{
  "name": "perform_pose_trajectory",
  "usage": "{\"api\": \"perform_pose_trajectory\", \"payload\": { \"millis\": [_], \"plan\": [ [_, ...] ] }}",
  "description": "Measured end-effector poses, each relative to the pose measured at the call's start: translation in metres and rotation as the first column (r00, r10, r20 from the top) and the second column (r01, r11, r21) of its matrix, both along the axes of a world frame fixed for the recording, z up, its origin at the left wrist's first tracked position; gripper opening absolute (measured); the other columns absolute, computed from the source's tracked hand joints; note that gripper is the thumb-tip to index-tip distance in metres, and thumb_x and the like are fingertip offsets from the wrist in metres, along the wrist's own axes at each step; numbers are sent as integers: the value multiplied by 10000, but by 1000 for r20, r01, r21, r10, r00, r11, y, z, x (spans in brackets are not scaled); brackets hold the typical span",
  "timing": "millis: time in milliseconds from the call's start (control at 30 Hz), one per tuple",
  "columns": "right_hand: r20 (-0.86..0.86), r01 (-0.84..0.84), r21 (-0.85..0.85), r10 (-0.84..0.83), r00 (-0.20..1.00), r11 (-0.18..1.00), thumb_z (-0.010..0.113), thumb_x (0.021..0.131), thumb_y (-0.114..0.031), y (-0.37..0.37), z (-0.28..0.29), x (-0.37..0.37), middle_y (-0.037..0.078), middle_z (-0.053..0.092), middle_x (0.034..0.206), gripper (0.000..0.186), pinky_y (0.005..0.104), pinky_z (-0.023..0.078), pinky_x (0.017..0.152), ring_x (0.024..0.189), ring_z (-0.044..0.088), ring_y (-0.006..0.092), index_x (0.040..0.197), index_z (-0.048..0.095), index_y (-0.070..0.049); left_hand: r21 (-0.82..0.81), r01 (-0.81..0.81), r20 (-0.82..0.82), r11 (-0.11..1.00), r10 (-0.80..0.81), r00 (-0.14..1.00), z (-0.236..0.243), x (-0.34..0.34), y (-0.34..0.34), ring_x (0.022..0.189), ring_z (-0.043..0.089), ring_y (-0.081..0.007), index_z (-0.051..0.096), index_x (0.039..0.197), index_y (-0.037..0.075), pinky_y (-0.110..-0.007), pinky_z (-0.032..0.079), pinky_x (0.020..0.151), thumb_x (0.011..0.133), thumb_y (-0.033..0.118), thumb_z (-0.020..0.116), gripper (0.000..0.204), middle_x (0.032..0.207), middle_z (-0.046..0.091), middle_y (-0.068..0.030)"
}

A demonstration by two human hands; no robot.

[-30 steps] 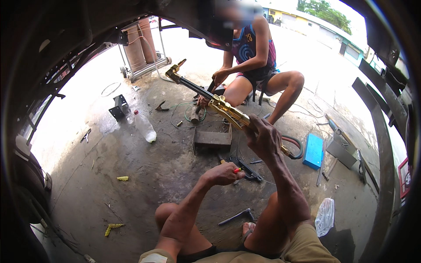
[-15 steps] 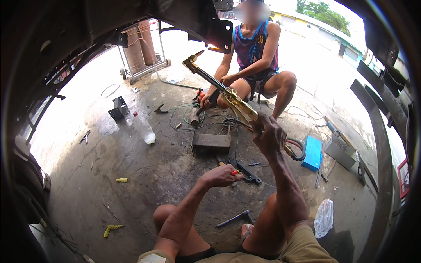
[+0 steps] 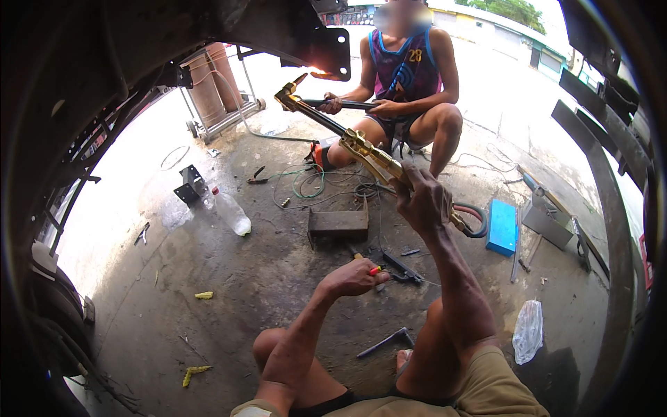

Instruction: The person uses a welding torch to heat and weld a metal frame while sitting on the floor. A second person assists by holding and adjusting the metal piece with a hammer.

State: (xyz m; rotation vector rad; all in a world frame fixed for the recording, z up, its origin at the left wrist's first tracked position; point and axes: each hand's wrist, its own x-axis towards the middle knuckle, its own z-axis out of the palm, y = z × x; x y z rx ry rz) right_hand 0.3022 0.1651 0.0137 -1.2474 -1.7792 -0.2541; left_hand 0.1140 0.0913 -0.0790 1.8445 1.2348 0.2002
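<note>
Tight up top: a dark steel plate with round holes (image 3: 326, 52) hangs overhead, its lower edge glowing orange, and the torch tip sits just beside that glow. Long grey steel beams (image 3: 601, 156) close off the right side, while bare concrete floor (image 3: 243, 295) opens out to the left of the knees. Straight ahead, a rusty steel channel piece (image 3: 338, 224) lies on the ground, and a bright blue rectangular box (image 3: 501, 227) sits out to the right.

Now the grip! The right hand (image 3: 424, 198) is wrapped round the rear of a long brass-and-black cutting torch (image 3: 368, 153), which slants up and left through mid-air. The left hand (image 3: 351, 276) is curled into a fist, pinching a small red-and-yellow object (image 3: 376, 270), most of it hidden.

And what a change from half a second ago: the co-worker opposite (image 3: 410, 69) has brought a dark bar (image 3: 354, 105) up from its floorward slant, now nearly level between both hands. The torch head sits a little farther left in view; the left fist stays closed.
</note>
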Motion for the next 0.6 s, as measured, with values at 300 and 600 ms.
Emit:
{"api": "perform_pose_trajectory", "payload": {
  "millis": [300,600],
  "plan": [
    [6,38,-17,-38,999,999,760,875,-289,2,-3,4,98,735,933,373,433,565,680,813,734,299,1208,702,-134,1,-2,3,1000,2,1000,11,0,-3,653,487,-240,652,958,-37,-423,472,683,1003,489,613,529,717,601,-160],
    [-9,57,-20,-58,998,998,767,870,-296,1,-2,7,89,744,965,356,446,572,685,817,737,303,1182,701,-138,15,-16,15,1000,16,1000,16,0,-6,636,483,-230,611,884,-53,-425,456,652,999,516,611,580,678,567,-138]
  ]
}}
